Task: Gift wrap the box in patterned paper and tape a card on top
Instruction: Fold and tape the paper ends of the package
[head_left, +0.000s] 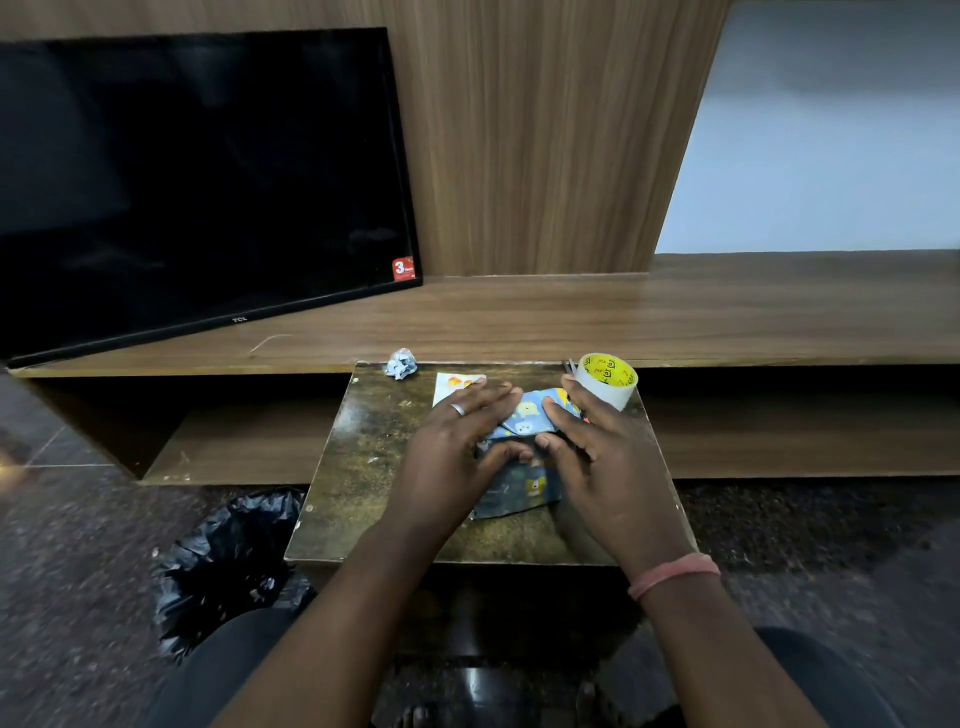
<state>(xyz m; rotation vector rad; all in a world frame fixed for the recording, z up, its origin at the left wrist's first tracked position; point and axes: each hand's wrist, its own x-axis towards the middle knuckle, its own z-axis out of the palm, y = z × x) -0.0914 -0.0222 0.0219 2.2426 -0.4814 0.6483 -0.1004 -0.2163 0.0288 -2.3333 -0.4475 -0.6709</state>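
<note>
A box wrapped in blue patterned paper (527, 421) lies in the middle of a small dark table (363, 467). My left hand (452, 452) lies flat over its left side with straight fingers, a ring on one finger. My right hand (597, 457) presses on its right side, fingers straight, thumb near the left thumb on the front face. A white card with orange marks (452, 387) pokes out behind my left fingers. A roll of clear tape with a yellow core (608, 379) stands behind my right hand.
A crumpled ball of paper (401, 362) sits at the table's far edge. A thin dark tool (571, 366) lies beside the tape. A black TV (197, 182) leans on the wooden shelf behind. A black bin bag (228, 561) stands at the table's left.
</note>
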